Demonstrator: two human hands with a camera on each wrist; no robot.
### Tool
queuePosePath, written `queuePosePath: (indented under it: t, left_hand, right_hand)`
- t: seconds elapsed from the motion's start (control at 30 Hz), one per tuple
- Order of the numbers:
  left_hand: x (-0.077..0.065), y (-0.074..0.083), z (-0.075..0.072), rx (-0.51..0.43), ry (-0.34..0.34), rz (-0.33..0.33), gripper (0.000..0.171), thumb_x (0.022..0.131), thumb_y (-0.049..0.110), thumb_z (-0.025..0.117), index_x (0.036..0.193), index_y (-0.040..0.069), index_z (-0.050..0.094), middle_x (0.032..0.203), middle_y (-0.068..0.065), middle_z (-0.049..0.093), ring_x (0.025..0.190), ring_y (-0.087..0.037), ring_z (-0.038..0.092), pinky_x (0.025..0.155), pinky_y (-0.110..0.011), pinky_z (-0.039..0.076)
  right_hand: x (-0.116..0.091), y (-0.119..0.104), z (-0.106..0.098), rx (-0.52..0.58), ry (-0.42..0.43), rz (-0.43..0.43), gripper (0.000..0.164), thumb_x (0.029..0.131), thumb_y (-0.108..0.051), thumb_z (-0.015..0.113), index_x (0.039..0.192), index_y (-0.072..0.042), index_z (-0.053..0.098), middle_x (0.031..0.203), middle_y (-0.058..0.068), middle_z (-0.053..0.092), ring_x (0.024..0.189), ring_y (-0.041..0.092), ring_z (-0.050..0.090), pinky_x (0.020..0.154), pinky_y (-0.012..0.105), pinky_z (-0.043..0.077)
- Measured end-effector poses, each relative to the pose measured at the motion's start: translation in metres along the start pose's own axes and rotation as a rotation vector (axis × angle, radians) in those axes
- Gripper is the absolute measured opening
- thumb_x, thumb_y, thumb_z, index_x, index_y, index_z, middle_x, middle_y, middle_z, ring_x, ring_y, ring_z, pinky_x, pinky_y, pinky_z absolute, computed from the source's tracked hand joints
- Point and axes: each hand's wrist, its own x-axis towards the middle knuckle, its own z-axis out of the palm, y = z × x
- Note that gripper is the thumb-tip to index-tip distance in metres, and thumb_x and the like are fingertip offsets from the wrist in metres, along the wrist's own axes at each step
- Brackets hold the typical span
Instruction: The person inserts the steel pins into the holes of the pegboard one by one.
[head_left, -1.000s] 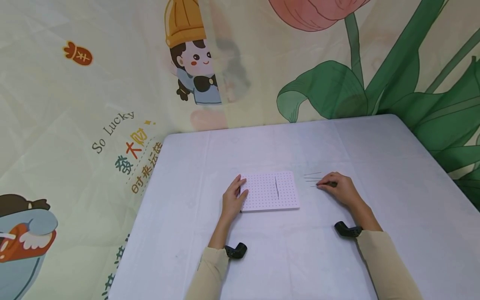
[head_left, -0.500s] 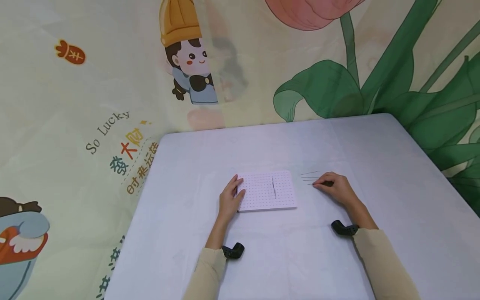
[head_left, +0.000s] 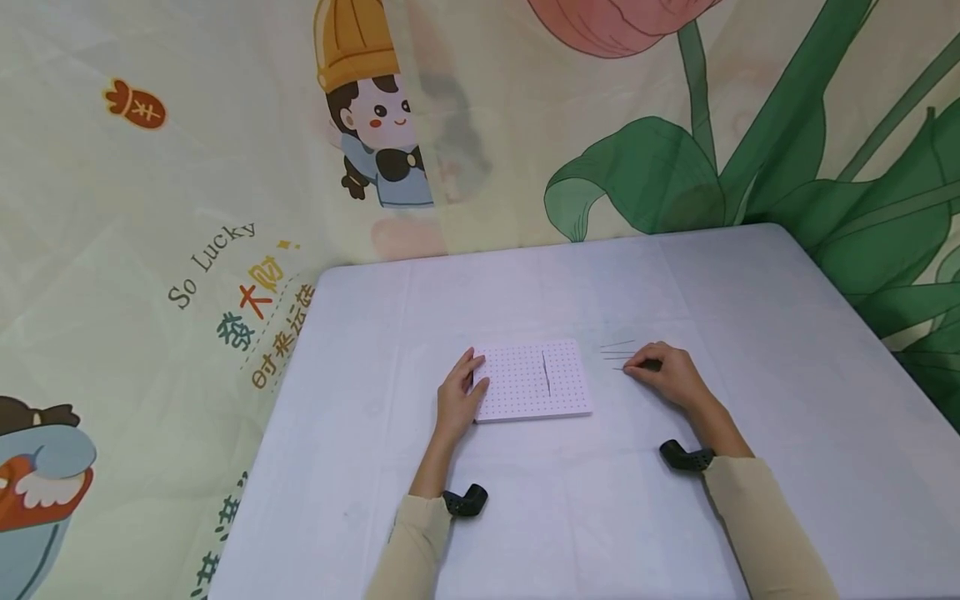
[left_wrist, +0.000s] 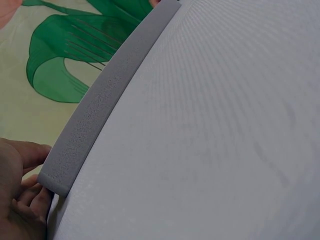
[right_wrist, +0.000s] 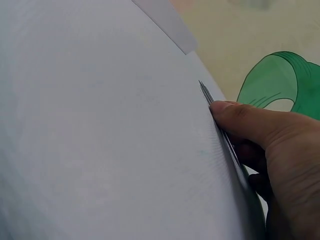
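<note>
A white board with rows of small holes (head_left: 517, 402) lies flat on the table in the head view. My left hand (head_left: 454, 407) holds its left edge, thumb over the top face; the left wrist view shows fingers at the board's corner (left_wrist: 54, 181). One thin dark needle-like rod (head_left: 547, 373) runs front to back across the board's right half. To the right of the board, my right hand (head_left: 675, 377) pinches thin metal needles (right_wrist: 205, 91) between thumb and fingers, close to the tabletop. Beside its fingertips lie several thin needles (head_left: 618, 358), roughly side by side.
A white cloth covers the table (head_left: 525, 508), whose far edge meets a printed backdrop (head_left: 495, 167) with leaves and a cartoon figure. Black wrist cameras (head_left: 465, 501) sit at both sleeve cuffs.
The head view has shifted slightly, moving everything a little to the left. The right hand keeps its pinch beside the needles, and the left hand stays at the board's edge.
</note>
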Motion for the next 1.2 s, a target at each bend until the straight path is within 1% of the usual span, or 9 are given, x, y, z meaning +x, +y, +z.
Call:
queuePosePath:
  t: [0.23,0.3,0.4,0.53,0.67,0.77,0.87,1.03,1.2]
  left_hand:
    - [0.000,0.001,0.000,-0.013,-0.006,-0.003,0.038,0.084,0.008,0.060,0.122,0.008,0.055,0.141,-0.004,0.037,0.127,-0.016,0.037,0.100,-0.020,0.035]
    - [-0.001,0.000,0.000,-0.022,-0.012,-0.004,0.038,0.084,0.007,0.060,0.122,0.007,0.055,0.141,-0.004,0.037,0.126,-0.016,0.038,0.100,-0.021,0.036]
    - [-0.001,-0.001,0.001,-0.023,-0.014,-0.004,0.038,0.084,0.006,0.060,0.121,0.008,0.055,0.141,-0.003,0.037,0.126,-0.015,0.038,0.100,-0.020,0.036]
    - [-0.001,-0.001,0.001,-0.008,-0.010,-0.004,0.038,0.084,0.007,0.060,0.121,0.010,0.056,0.141,0.000,0.037,0.127,-0.014,0.037,0.100,-0.020,0.036]
    - [0.000,0.000,0.000,-0.001,-0.005,-0.017,0.037,0.084,0.008,0.060,0.121,0.012,0.056,0.141,0.001,0.037,0.127,-0.011,0.036,0.100,-0.018,0.035]
    - [0.000,0.000,0.000,-0.006,-0.003,-0.018,0.037,0.084,0.008,0.060,0.121,0.012,0.056,0.141,0.001,0.037,0.127,-0.011,0.036,0.100,-0.018,0.035]
    - [0.000,0.001,0.000,-0.014,-0.001,-0.003,0.037,0.084,0.007,0.060,0.121,0.010,0.056,0.141,-0.002,0.037,0.127,-0.014,0.036,0.100,-0.021,0.036]
    - [-0.001,0.001,0.000,-0.022,-0.004,0.006,0.037,0.084,0.007,0.060,0.120,0.008,0.056,0.141,-0.003,0.037,0.127,-0.016,0.036,0.100,-0.021,0.036]
    - [-0.002,0.003,0.000,-0.029,0.000,0.014,0.037,0.083,0.006,0.060,0.120,0.006,0.056,0.141,-0.006,0.037,0.127,-0.019,0.038,0.100,-0.023,0.036]
  right_hand:
    - [0.000,-0.004,-0.001,-0.069,-0.031,-0.072,0.008,0.077,-0.013,0.069,0.083,-0.007,0.068,0.082,0.005,0.063,0.081,0.020,0.054,0.071,0.036,0.046]
    - [0.000,-0.004,0.000,-0.070,-0.017,-0.091,0.008,0.078,-0.013,0.068,0.083,-0.007,0.067,0.082,0.005,0.064,0.080,0.019,0.055,0.070,0.033,0.046]
    - [0.002,-0.005,0.001,-0.046,0.037,-0.134,0.007,0.078,-0.011,0.067,0.083,-0.007,0.066,0.080,0.004,0.063,0.074,0.013,0.053,0.063,0.024,0.045]
    - [0.007,-0.011,0.004,0.029,0.118,-0.190,0.006,0.079,-0.007,0.065,0.085,-0.006,0.064,0.079,0.003,0.062,0.070,0.007,0.049,0.058,0.014,0.040]
    - [0.016,-0.020,0.010,0.083,0.149,-0.189,0.008,0.083,-0.008,0.062,0.089,-0.003,0.061,0.081,0.005,0.062,0.074,0.006,0.051,0.065,0.009,0.042]
    - [0.024,-0.029,0.018,0.124,0.148,-0.160,0.011,0.086,-0.012,0.058,0.091,-0.002,0.059,0.083,0.006,0.062,0.076,0.005,0.053,0.070,0.007,0.044]
    - [0.031,-0.039,0.026,0.202,0.137,-0.137,0.015,0.088,-0.016,0.055,0.094,-0.003,0.057,0.083,0.005,0.060,0.075,0.005,0.052,0.068,0.007,0.045]
    - [0.041,-0.055,0.045,0.357,0.111,-0.148,0.015,0.089,-0.015,0.053,0.096,-0.002,0.053,0.083,0.008,0.059,0.074,0.010,0.055,0.063,0.012,0.048]
    - [0.048,-0.072,0.063,0.454,0.054,-0.181,0.011,0.089,-0.012,0.052,0.096,-0.003,0.052,0.087,0.009,0.059,0.081,0.016,0.058,0.070,0.014,0.051]
